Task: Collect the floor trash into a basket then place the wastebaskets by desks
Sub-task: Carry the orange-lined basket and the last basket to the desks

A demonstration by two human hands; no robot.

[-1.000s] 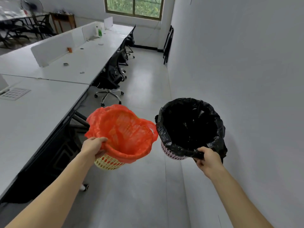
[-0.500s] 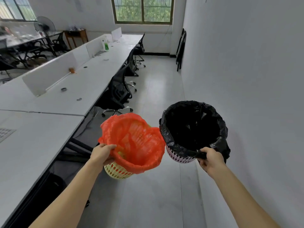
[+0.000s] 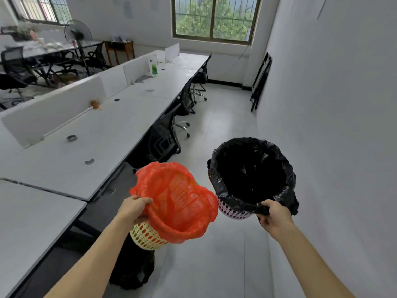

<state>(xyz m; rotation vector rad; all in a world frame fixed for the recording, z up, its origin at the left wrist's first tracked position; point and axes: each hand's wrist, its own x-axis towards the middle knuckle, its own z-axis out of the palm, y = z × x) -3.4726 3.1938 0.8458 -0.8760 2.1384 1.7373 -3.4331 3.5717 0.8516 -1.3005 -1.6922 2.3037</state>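
Cream perforated plastic wastebasket (image 3: 148, 235), orange bag liner: carried aloft at 6 o'clock of view, rim gripped at its 9 o'clock by left hand (image 3: 133, 208). Pink perforated plastic wastebasket (image 3: 234, 211), black bag liner: just beside, at 2 o'clock of the first, rim pinched at its 5 o'clock by right hand (image 3: 274, 216). Long white counter (image 3: 96, 130): at 10 o'clock.

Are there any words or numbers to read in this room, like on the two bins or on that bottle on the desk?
No text can be read anywhere.
Green bottle on the desk: its label is too small and blurred to read.
Sheets on the far wall: too blurred to read.
Orange-lined basket: no writing shows.
Black-lined basket: no writing shows.
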